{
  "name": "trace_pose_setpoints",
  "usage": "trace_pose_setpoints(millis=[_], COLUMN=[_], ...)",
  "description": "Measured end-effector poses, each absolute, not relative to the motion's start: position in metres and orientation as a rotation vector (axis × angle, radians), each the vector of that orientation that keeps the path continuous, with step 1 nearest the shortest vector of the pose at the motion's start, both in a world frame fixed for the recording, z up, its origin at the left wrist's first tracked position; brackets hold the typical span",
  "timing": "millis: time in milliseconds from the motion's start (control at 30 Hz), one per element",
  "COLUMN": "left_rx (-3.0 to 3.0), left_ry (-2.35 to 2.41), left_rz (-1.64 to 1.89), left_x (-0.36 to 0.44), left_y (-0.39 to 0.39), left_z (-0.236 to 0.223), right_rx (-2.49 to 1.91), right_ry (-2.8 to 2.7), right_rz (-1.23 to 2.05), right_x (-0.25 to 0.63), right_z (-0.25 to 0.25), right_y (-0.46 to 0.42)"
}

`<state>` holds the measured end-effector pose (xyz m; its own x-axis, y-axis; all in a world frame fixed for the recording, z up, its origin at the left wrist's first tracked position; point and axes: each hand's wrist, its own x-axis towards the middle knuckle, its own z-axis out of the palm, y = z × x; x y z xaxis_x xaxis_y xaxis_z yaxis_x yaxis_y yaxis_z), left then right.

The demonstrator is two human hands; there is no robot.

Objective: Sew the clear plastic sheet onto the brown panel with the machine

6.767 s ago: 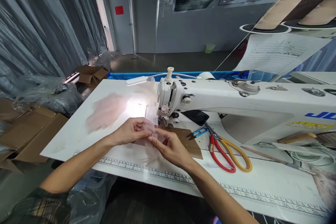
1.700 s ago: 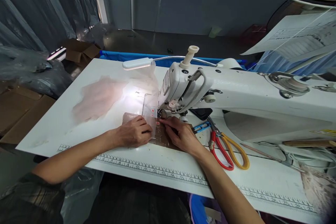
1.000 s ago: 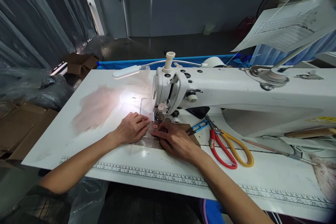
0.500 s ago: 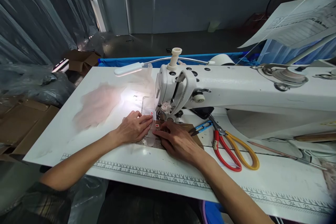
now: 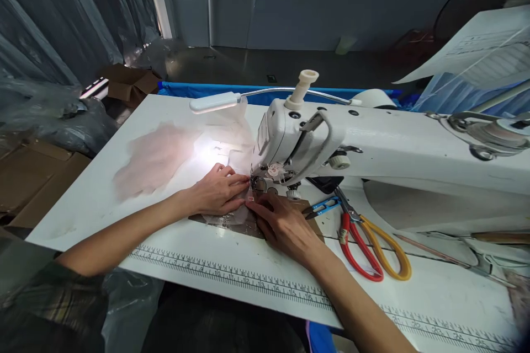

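Sheer fabric, pale and thin, lay near the middle of the frame, below the needle area of the white sewing machine. Our left hand pressed on it, fingers almost flat. Our right hand reached its index fingertip to the edge beside; whether it pinched something, we could not tell. We judged the work to be partway: the cloth was placed at the needle, but any finished stitches, or how much was left, we could not see. Pinkish fabric lay loose at centre left. Red-and-yellow-handled scissors lay right of centre. Ruler markings at the lower edge showed numbers such as 14 and 15. Writing on the paper sheet, upper right, was too blurred, and no brand was readable.
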<state>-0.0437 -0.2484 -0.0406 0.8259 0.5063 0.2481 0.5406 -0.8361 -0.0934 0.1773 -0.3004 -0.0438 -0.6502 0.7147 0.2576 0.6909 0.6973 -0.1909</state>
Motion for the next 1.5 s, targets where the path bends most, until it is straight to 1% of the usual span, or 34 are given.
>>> trace_pose_setpoints(millis=[533,967,1233,1333,1500], left_rx=[-2.808,-2.773,-2.836,-2.899,-3.023], left_ry=[-0.886,-0.907,-0.798,-0.835,-0.901], left_rz=[-0.330,-0.403,-0.658,-0.711,-0.590], left_x=[-0.041,-0.039,-0.036,-0.036,-0.041], left_y=[-0.254,-0.258,-0.255,-0.255,-0.260], left_z=[-0.044,-0.044,-0.052,-0.050,-0.039], right_rx=[-1.132,-1.122,-1.130,-1.119,-1.124], right_ry=[-2.574,-2.464,-2.487,-2.487,-2.470], right_rz=[0.068,0.243,0.157,0.141,0.148], right_x=[0.181,0.181,0.182,0.182,0.182], right_z=[-0.052,-0.053,-0.056,-0.056,-0.057], right_y=[-0.300,-0.301,-0.300,-0.301,-0.302])
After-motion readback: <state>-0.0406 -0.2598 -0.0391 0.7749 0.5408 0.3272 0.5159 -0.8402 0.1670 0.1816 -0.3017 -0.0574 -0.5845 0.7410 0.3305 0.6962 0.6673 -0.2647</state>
